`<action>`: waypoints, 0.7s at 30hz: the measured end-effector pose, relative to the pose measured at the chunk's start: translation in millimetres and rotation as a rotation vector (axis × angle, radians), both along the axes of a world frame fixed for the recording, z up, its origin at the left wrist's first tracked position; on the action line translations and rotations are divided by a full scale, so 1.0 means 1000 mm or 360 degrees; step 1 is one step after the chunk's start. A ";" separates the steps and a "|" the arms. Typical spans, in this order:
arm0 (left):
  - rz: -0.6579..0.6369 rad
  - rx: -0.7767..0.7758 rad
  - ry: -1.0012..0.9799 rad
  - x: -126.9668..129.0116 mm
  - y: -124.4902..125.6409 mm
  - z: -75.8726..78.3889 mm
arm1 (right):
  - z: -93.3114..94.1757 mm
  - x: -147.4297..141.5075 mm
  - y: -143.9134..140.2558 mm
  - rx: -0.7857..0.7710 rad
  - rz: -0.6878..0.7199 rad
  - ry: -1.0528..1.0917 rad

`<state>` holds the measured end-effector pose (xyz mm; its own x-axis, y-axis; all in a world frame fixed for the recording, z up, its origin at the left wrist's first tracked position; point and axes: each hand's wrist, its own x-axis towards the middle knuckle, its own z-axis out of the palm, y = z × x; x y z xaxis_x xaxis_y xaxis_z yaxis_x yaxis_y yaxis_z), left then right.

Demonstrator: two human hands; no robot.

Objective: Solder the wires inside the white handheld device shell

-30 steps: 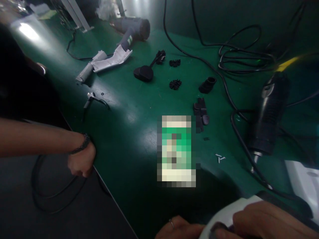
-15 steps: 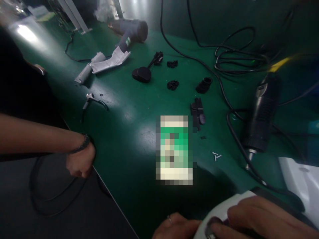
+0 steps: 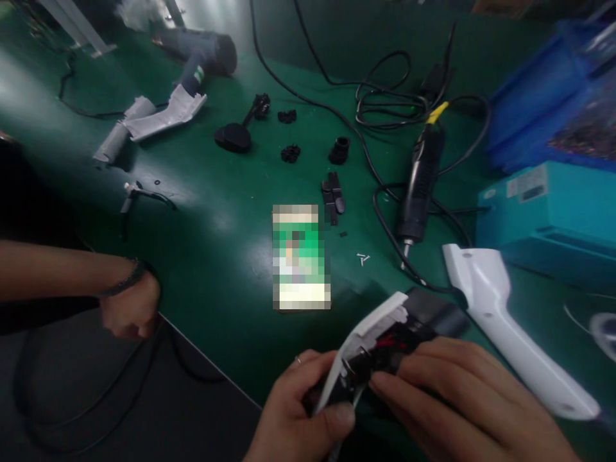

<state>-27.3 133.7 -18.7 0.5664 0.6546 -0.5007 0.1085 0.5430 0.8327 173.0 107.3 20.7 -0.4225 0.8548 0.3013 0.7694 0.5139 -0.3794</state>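
My left hand (image 3: 303,410), with a ring on one finger, wraps around the lower part of an opened white handheld device (image 3: 356,337). Its inside faces up, showing red and dark wires and a black part at the far end. The fingers of my right hand (image 3: 462,391) are closed against the wiring and the device's right side; their tips are partly hidden. To the right lies a separate white handle shell (image 3: 510,327). Small silver screws (image 3: 362,258) rest on the green table (image 3: 216,256) beyond the device.
An electric screwdriver (image 3: 418,186) with looped cable lies at right, near a teal box (image 3: 543,212) and blue bin (image 3: 539,96). A blurred phone-like object (image 3: 301,256), black parts (image 3: 233,136), pliers (image 3: 144,192) and a grey heat gun (image 3: 206,54) are about. Another person's fist (image 3: 132,305) is at the left edge.
The view has swung to the right, bringing the teal box and blue bin into sight. The device has risen into view and now shows its open, wired inside.
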 end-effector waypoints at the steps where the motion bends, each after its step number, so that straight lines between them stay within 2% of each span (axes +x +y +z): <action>1: 0.0017 -0.0001 0.0005 0.000 0.000 0.001 | 0.001 -0.002 -0.004 -0.0015 -0.0025 0.0027; 4: 0.0073 -0.0043 0.0006 0.001 0.000 0.003 | -0.002 -0.008 -0.015 -0.0033 -0.0127 0.0139; 7: 0.0107 -0.0062 0.0007 0.001 -0.001 0.002 | -0.010 -0.015 -0.020 0.0078 -0.0258 0.0163; 10: 0.0162 -0.0082 -0.0001 0.000 -0.003 -0.001 | -0.016 -0.022 -0.019 0.0178 -0.0321 0.0063; 17: 0.0306 -0.0065 -0.0055 0.001 -0.006 -0.006 | -0.023 -0.034 -0.015 0.0216 -0.0348 -0.0210; 19: 0.0332 -0.0057 -0.0071 0.002 -0.006 -0.006 | -0.024 -0.036 -0.018 0.0204 -0.0386 -0.0152; 21: 0.0356 -0.0076 -0.0103 0.002 -0.006 -0.005 | -0.026 -0.035 -0.023 0.0189 -0.0499 0.0073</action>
